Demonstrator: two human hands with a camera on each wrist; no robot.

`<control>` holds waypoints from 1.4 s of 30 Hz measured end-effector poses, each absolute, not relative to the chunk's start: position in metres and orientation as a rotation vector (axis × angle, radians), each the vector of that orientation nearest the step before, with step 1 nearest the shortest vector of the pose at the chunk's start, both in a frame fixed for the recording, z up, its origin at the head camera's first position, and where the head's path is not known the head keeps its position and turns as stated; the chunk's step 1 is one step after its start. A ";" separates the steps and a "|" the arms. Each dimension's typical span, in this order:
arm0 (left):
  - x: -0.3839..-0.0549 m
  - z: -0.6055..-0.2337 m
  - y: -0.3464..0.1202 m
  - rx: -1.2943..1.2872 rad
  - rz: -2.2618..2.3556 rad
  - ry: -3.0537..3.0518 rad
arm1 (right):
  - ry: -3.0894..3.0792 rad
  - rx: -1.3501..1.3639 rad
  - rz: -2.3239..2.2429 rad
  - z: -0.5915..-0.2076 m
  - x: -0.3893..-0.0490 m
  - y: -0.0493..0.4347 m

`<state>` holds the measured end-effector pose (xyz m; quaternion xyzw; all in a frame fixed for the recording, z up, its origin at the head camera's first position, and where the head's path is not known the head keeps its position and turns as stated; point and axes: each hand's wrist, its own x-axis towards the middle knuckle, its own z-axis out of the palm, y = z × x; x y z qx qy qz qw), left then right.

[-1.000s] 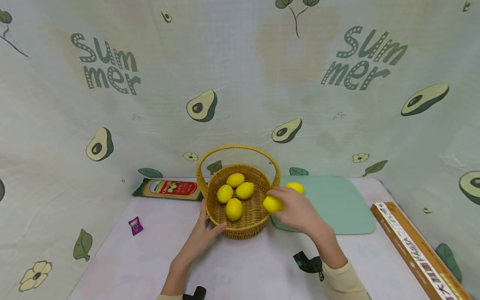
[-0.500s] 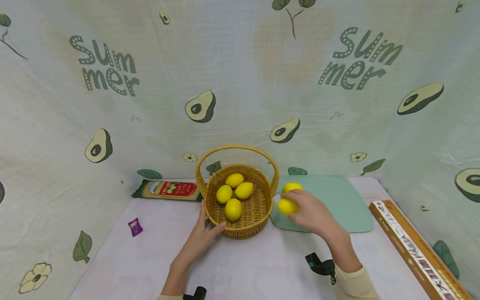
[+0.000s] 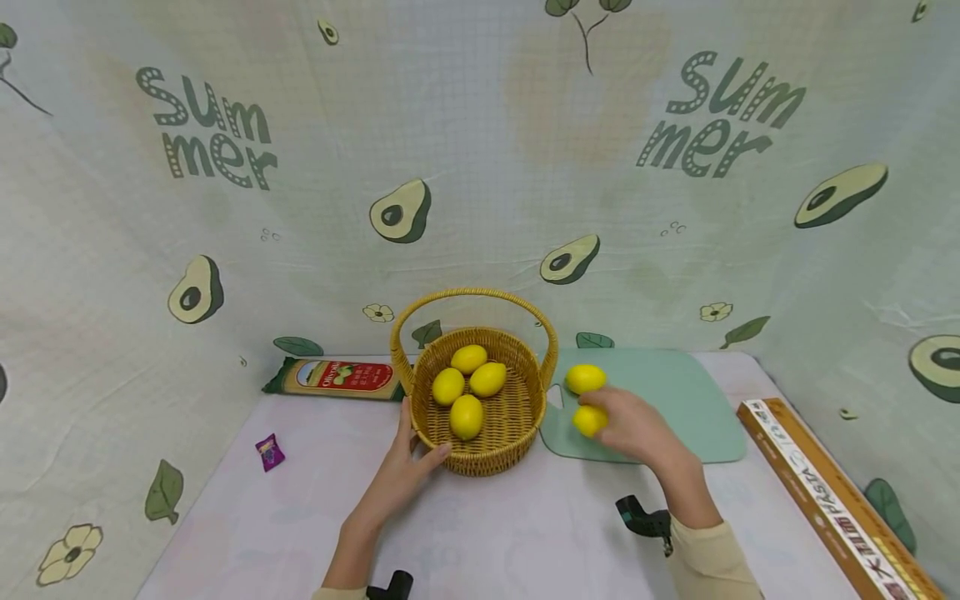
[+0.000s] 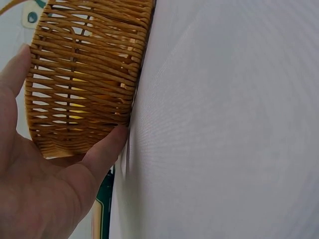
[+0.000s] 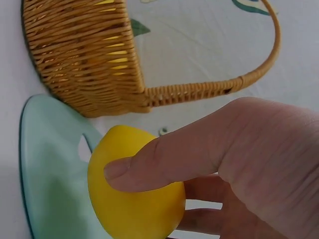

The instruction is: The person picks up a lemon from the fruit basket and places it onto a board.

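Observation:
A yellow lemon (image 5: 134, 219) is pinched between the thumb and fingers of my right hand (image 3: 630, 423), over the left part of the green cutting board (image 3: 675, 417). Just behind it, a second lemon (image 3: 586, 379) lies on the board. The wicker basket (image 3: 491, 464) with its tall arched handle stands to the left, several lemons (image 3: 467, 417) inside. Against the basket's left front rests my left hand (image 3: 408, 467), its thumb and fingers spread along the woven wall. The left wrist view shows that thumb (image 4: 107, 149) straight, its tip low on the weave.
Behind the basket on the left lies a green and tan pasta packet (image 3: 345, 377). A small purple candy wrapper (image 3: 270, 452) is on the white table at the left. Along the right edge runs a long brown pasta box (image 3: 832, 500). Printed cloth (image 3: 480, 150) walls the table in.
My right hand has carried its lemon away from the basket's rim, rightward over the cutting board, uncovering the lemon behind. My left hand has stayed against the basket.

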<state>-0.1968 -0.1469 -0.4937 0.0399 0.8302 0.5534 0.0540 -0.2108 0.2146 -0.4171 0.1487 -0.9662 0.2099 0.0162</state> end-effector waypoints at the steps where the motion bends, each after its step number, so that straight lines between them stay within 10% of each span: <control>1: -0.197 -0.494 -0.147 0.123 1.682 2.522 | -3.017 0.452 0.664 -0.420 -0.212 0.215; 42: -0.198 -0.494 -0.148 0.116 1.695 2.468 | -2.820 0.214 0.676 -0.473 -0.246 0.221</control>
